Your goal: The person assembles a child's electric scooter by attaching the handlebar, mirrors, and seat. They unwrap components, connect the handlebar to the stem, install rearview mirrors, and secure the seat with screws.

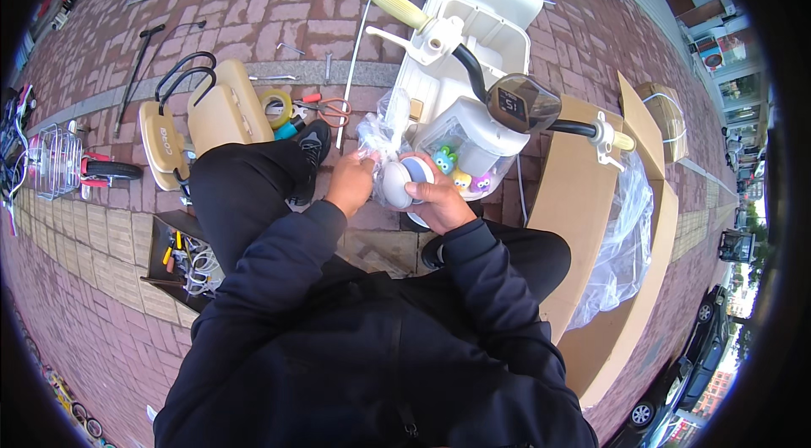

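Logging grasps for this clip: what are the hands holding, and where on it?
The right hand cups a round grey-and-blue part from its right side; the left hand grips the clear plastic bag around it.

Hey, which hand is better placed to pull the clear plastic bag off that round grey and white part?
Left, probably. The left hand already pinches the clear plastic bag beside the round part, while the right hand cups that part from below and steadies it.

Daylit reddish brick paving (321, 0) fills the ground, a grey kerb strip (101, 97) crossing at ten o'clock, buildings (718, 51) at two o'clock, and parked cars (676, 380) at four o'clock.
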Demonstrator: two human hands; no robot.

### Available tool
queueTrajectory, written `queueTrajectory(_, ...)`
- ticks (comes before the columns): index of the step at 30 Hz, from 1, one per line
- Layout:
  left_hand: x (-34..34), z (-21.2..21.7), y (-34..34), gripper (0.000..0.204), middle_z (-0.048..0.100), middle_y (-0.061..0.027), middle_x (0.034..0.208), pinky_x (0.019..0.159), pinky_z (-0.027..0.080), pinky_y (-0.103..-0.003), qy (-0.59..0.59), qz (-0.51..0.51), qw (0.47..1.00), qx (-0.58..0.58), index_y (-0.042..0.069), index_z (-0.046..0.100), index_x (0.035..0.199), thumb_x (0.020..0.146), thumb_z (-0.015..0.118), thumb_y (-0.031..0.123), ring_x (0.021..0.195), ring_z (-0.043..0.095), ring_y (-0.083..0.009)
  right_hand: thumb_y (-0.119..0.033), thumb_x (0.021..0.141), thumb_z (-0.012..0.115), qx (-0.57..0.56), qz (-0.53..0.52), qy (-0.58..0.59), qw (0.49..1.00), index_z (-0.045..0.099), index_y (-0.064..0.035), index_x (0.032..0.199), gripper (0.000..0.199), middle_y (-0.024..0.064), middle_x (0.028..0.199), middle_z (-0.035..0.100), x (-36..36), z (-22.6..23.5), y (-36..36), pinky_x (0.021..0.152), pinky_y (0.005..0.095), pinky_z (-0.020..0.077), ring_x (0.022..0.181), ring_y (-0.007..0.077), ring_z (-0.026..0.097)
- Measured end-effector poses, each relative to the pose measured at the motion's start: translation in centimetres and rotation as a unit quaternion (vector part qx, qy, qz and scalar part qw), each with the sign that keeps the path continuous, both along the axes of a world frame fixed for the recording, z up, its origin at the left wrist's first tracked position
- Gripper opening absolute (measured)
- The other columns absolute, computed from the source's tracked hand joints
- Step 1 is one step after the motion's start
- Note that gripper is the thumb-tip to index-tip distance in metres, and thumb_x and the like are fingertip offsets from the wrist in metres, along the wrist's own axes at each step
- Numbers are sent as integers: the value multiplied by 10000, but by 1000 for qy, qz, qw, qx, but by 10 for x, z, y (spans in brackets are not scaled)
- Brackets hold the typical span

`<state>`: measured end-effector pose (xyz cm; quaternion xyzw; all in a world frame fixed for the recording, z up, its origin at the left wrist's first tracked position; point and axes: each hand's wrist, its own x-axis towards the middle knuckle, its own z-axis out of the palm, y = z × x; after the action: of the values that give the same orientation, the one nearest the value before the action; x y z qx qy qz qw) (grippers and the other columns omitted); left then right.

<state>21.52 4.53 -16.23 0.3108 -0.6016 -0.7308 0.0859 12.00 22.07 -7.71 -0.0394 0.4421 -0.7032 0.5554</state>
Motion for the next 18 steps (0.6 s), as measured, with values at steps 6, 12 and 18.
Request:
queueTrajectory(6,6,-17,-1,286,737,-302,983,814,541,-508,-29,18,959,-281,-62,722,1062,1035,617,203,944,702,-483,-155,896,848,3,76,10,997,486,-114,1481,689,53,1277,609,9,-13,-9,934,393,579,1133,203,652)
queueTrajectory(12,5,-60,9,306,735,-314,981,814,540,-523,-101,1,950,-295,-63,730,1051,1024,633,226,952,703,-492,-180,824,900,141,104,197,965,564,-7,1377,670,97,1124,673,26,-19,-23,837,330,568,985,187,664)
queueTrajectory(18,-10,-110,-13,334,732,-136,1046,775,550,-419,-178,21,984,22,5,646,1315,1087,607,247,916,696,-275,-312,789,859,228,256,300,890,663,-40,1274,590,111,1036,688,-4,13,-3,845,345,525,954,223,651)
